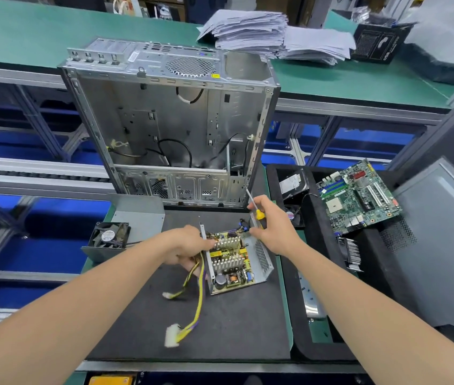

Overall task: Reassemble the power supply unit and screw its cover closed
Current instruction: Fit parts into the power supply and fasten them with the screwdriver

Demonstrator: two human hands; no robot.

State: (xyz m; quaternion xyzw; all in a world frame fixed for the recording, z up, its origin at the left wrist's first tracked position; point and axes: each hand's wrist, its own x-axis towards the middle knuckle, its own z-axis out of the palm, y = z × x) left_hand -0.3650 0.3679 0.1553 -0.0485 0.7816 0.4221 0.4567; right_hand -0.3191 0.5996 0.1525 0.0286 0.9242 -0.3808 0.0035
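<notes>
The open power supply unit [234, 262] lies on the dark mat, its circuit board with heatsinks exposed inside the grey metal tray. Yellow and purple cables [196, 304] with white connectors trail from its left side toward me. My left hand [189, 247] grips the unit's left wall where the cables leave. My right hand [268, 226] holds a yellow-handled screwdriver [256, 211], shaft pointing up and away, at the unit's far right corner. The grey cover [136, 218] with a black fan [110, 235] sits to the left.
An empty computer case [170, 126] stands open behind the unit. To the right, a black foam tray [314, 323] holds a green motherboard [360, 197], a hard drive [292, 182] and a heatsink [352, 252]. A grey side panel [439, 245] leans far right. Paper stacks [273, 37] lie on the green bench.
</notes>
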